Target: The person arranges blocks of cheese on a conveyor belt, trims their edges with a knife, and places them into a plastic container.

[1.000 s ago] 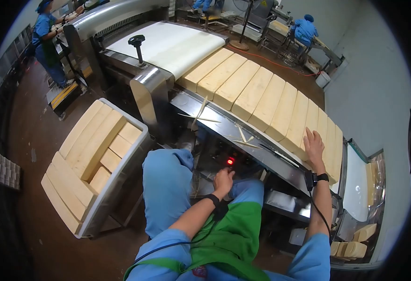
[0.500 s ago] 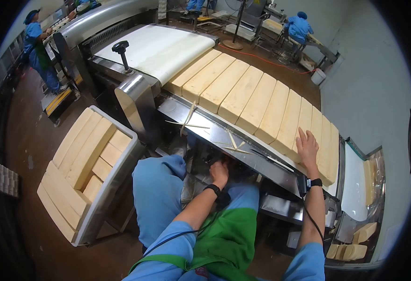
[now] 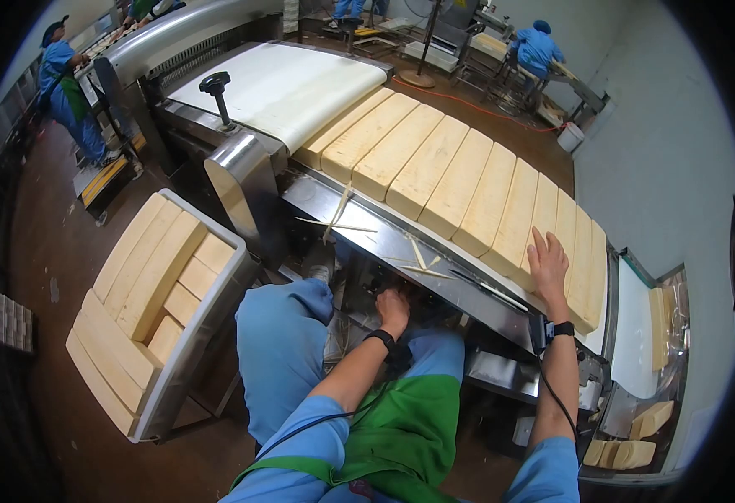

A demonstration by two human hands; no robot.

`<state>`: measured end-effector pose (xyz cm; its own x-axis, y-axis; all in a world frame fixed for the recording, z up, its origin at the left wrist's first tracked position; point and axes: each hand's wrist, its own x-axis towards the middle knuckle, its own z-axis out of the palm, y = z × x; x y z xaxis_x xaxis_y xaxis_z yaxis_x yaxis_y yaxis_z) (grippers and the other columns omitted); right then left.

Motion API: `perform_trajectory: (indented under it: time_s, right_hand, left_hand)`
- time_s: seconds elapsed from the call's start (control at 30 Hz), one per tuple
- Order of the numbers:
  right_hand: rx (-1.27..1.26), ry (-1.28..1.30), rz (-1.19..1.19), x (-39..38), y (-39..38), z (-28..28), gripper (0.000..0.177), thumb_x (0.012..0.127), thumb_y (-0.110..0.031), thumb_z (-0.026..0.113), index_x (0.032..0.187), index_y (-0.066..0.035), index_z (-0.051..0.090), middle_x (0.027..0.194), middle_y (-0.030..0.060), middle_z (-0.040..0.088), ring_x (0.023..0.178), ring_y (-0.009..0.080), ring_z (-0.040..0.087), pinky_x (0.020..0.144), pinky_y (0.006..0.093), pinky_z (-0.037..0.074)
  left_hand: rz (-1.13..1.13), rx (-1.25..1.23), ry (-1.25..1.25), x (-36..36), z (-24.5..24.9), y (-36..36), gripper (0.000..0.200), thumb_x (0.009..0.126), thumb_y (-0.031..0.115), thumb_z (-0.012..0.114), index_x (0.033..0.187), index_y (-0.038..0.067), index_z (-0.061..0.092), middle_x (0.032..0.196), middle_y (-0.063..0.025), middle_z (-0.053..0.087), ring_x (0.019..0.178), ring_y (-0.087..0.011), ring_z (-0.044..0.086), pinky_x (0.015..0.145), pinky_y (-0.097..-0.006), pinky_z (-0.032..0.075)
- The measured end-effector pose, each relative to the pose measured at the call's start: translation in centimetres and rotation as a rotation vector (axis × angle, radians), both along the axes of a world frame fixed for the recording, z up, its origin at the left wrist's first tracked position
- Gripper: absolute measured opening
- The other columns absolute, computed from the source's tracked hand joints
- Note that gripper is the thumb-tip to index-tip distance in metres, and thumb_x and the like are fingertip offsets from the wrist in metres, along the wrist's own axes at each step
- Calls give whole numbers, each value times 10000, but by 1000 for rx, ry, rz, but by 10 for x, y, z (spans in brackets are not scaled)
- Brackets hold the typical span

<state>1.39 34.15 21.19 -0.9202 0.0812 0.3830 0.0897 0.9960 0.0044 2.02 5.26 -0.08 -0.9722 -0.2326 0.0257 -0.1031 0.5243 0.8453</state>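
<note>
My right hand (image 3: pixel 549 264) rests open, fingers stretched out, on a row of long pale-yellow blocks (image 3: pixel 430 163) lying side by side near the row's right end. My left hand (image 3: pixel 393 312) is low under the metal ledge (image 3: pixel 376 222), in front of my knees. Its fingers look curled, and whatever they hold in the dark there cannot be made out. Several thin pale strips (image 3: pixel 338 214) lie on the ledge. The row's left end meets a white conveyor belt (image 3: pixel 275 92).
On my left stands a grey-rimmed tub (image 3: pixel 238 243) filled with similar blocks. A black knob (image 3: pixel 215 82) rises beside the belt. More blocks (image 3: pixel 633 453) lie at lower right. Co-workers (image 3: pixel 66 92) in blue stand or sit farther back. A white wall (image 3: pixel 669 151) bounds the right side.
Blocks in the left part of the row have shifted slightly left, toward the belt. Both my hands stay in nearly the same places.
</note>
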Motion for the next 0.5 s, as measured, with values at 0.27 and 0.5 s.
perform_trajectory:
  time_s: [0.27, 0.5]
  right_hand:
    - [-12, -23, -5, -3, -10, 4, 479, 994, -383, 472, 1430, -189, 512, 1393, 183, 466, 1332, 324, 410, 1074, 548, 280]
    - [-38, -38, -10, -3, -20, 9, 482, 993, -374, 469, 1430, -173, 509, 1405, 201, 458, 1344, 335, 400, 1086, 557, 269]
  left_hand:
    - [0, -29, -2, -5, -16, 1, 215, 873, 122, 568, 779, 22, 734, 607, -131, 676, 639, -292, 711, 714, -415, 575]
    - [-7, 57, -8, -7, -21, 3, 206, 871, 139, 604, 763, 10, 724, 622, -147, 676, 616, -283, 707, 687, -428, 574]
